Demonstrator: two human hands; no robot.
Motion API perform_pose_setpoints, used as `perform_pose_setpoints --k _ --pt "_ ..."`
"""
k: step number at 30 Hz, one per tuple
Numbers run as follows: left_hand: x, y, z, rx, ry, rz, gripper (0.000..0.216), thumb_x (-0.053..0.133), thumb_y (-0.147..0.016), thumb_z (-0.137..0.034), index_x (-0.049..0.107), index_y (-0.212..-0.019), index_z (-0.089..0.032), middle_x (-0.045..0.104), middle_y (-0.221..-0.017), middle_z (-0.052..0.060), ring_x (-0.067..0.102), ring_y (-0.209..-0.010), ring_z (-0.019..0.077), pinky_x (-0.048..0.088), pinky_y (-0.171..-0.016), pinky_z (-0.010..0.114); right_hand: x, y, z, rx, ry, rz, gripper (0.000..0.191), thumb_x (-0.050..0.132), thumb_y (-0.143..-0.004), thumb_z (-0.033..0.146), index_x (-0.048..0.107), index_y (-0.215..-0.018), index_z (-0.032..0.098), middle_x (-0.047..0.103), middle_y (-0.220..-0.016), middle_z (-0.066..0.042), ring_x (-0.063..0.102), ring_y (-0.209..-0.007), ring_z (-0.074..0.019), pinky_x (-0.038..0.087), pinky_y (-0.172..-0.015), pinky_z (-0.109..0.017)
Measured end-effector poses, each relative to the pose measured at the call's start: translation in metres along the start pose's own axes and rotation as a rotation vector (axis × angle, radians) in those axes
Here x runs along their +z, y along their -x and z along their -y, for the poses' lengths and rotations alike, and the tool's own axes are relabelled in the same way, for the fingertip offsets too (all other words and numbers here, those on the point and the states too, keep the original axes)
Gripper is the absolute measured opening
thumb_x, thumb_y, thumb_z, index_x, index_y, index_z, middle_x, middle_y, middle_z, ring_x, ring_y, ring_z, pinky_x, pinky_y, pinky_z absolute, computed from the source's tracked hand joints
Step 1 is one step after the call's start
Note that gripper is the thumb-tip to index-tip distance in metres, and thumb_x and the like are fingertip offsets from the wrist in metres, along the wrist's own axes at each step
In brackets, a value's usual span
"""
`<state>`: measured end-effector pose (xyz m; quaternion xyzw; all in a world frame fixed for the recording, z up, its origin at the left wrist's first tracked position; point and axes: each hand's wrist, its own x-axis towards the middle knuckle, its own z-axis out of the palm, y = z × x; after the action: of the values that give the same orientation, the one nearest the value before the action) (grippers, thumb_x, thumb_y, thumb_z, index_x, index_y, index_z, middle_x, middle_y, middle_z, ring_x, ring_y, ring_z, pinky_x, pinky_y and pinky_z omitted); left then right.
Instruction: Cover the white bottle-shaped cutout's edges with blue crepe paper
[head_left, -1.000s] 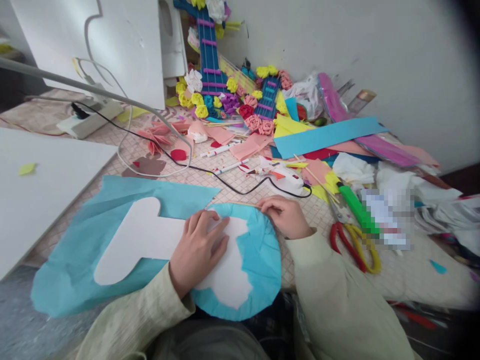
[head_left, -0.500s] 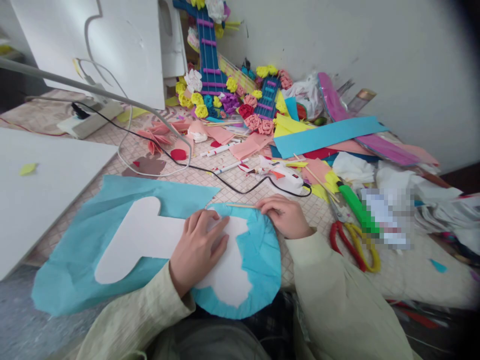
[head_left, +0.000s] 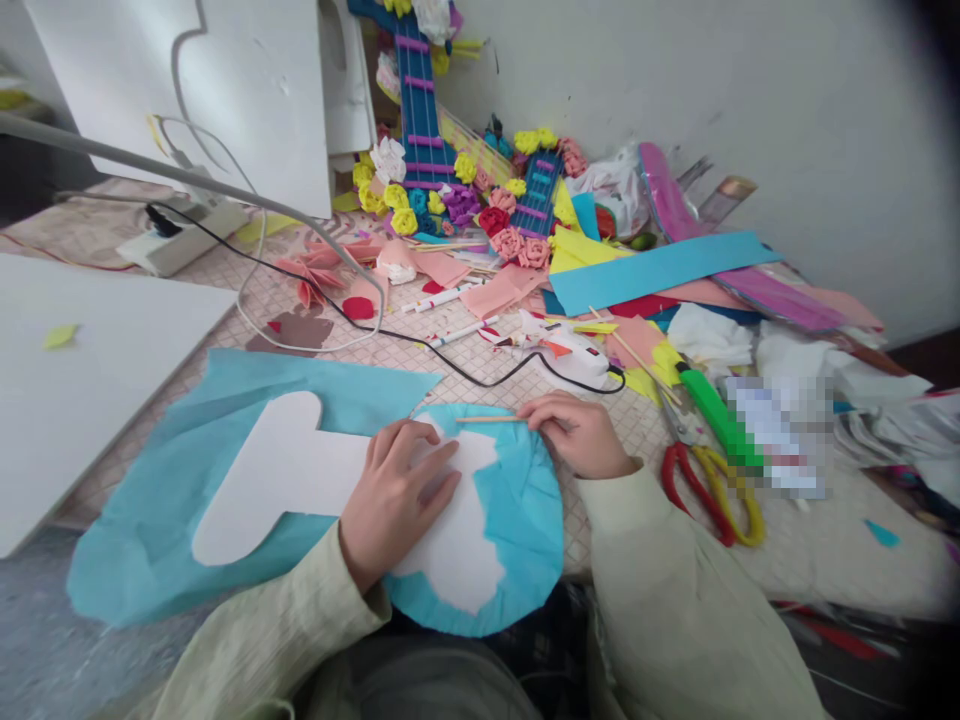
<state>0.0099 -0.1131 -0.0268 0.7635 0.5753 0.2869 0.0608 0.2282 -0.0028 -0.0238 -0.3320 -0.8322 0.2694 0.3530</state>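
Note:
My left hand (head_left: 397, 495) lies flat, fingers spread, on a white guitar-shaped foam cutout (head_left: 289, 475) that rests on light blue tissue paper (head_left: 150, 520). The paper is folded up over the cutout's round end (head_left: 517, 520). My right hand (head_left: 574, 432) is closed on a thin wooden stick (head_left: 487, 418), which lies across the folded blue edge at the far side of the round end.
A white glue gun (head_left: 574, 358) with a black cord lies just beyond my right hand. Red-and-yellow scissors (head_left: 712, 485) and a green-handled cutter (head_left: 709, 405) sit to the right. Paper flowers, coloured sheets and a decorated blue guitar (head_left: 424, 110) crowd the back. White boards (head_left: 82, 380) lie left.
The stick's tip has shifted slightly nearer, onto the blue folded edge. Both hands stay nearly in place.

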Motion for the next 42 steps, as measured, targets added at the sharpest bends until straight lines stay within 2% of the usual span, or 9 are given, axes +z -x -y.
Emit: perform_pose_setpoints --k 5,8,11,14,18,26,34,38,42 --pt "0.0 0.0 -0.001 -0.032 -0.011 0.002 0.021 0.052 -0.081 -0.025 0.058 -0.101 -0.021 0.047 -0.104 0.008 0.041 -0.102 0.0239 0.039 -0.09 0.043 -0.001 0.001 -0.002 -0.004 0.016 0.002 0.029 0.043 -0.067 -0.002 0.059 -0.059 0.02 0.068 -0.076 -0.001 0.061 -0.076 -0.0141 0.049 -0.073 -0.032" --pt "0.0 0.0 -0.002 -0.047 -0.041 0.016 0.031 0.051 -0.081 -0.026 0.053 -0.111 -0.02 0.047 -0.107 0.01 0.04 -0.102 0.0252 0.04 -0.089 0.046 -0.002 0.001 -0.001 -0.018 -0.003 0.039 0.029 0.042 -0.066 -0.003 0.059 -0.057 0.02 0.068 -0.074 0.0 0.061 -0.074 -0.0141 0.049 -0.073 -0.032" --pt "0.0 -0.001 -0.001 -0.041 -0.074 0.036 0.039 0.051 -0.081 -0.027 0.048 -0.12 -0.02 0.045 -0.111 0.011 0.039 -0.104 0.0265 0.04 -0.089 0.047 -0.001 -0.001 0.001 0.004 -0.001 -0.01 0.028 0.044 -0.066 -0.001 0.059 -0.059 0.02 0.068 -0.075 -0.001 0.061 -0.075 -0.0142 0.049 -0.073 -0.031" --pt "0.0 -0.001 -0.001 -0.033 -0.085 0.047 0.034 0.051 -0.081 -0.026 0.053 -0.115 -0.023 0.045 -0.112 0.01 0.039 -0.105 0.0272 0.04 -0.087 0.048 0.001 -0.003 0.001 0.045 0.02 -0.05 0.027 0.045 -0.067 -0.001 0.06 -0.059 0.02 0.068 -0.075 -0.001 0.061 -0.075 -0.0141 0.049 -0.072 -0.03" --pt "0.0 -0.001 -0.002 -0.032 -0.082 0.039 0.032 0.052 -0.081 -0.026 0.055 -0.112 -0.023 0.044 -0.111 0.009 0.04 -0.104 0.0267 0.041 -0.086 0.047 0.0 0.0 -0.003 0.032 -0.007 0.017 0.029 0.044 -0.067 -0.002 0.059 -0.057 0.02 0.068 -0.074 0.0 0.061 -0.076 -0.014 0.049 -0.074 -0.031" --pt "-0.001 -0.002 -0.003 -0.031 -0.095 0.04 0.031 0.05 -0.081 -0.026 0.056 -0.111 -0.022 0.045 -0.11 0.009 0.04 -0.103 0.0262 0.04 -0.086 0.046 0.0 0.0 -0.001 0.036 0.022 0.0 0.028 0.045 -0.066 -0.003 0.059 -0.059 0.02 0.068 -0.074 0.0 0.061 -0.075 -0.0139 0.048 -0.073 -0.03" --pt "-0.001 -0.001 -0.002 -0.011 -0.083 0.018 0.03 0.051 -0.081 -0.026 0.056 -0.11 -0.022 0.046 -0.109 0.009 0.04 -0.102 0.0263 0.041 -0.086 0.047 -0.029 0.043 0.011 0.101 0.182 -0.108 0.024 0.048 -0.071 0.002 0.06 -0.066 0.021 0.068 -0.079 -0.001 0.061 -0.077 -0.0154 0.048 -0.072 -0.032" --pt "-0.001 -0.002 -0.002 -0.023 -0.083 0.037 0.03 0.051 -0.081 -0.027 0.056 -0.11 -0.021 0.046 -0.109 0.009 0.039 -0.103 0.0264 0.041 -0.088 0.046 -0.03 0.06 0.019 0.102 0.154 -0.056 0.024 0.047 -0.073 0.002 0.06 -0.066 0.021 0.068 -0.078 -0.001 0.061 -0.076 -0.0152 0.049 -0.071 -0.032" --pt "0.0 -0.003 -0.003 -0.026 -0.083 0.046 0.03 0.051 -0.081 -0.028 0.056 -0.11 -0.021 0.046 -0.109 0.009 0.039 -0.104 0.0262 0.04 -0.089 0.046 -0.025 0.061 0.023 0.137 0.143 -0.137 0.024 0.046 -0.074 0.003 0.06 -0.068 0.021 0.068 -0.08 -0.001 0.061 -0.079 -0.0162 0.049 -0.073 -0.034"
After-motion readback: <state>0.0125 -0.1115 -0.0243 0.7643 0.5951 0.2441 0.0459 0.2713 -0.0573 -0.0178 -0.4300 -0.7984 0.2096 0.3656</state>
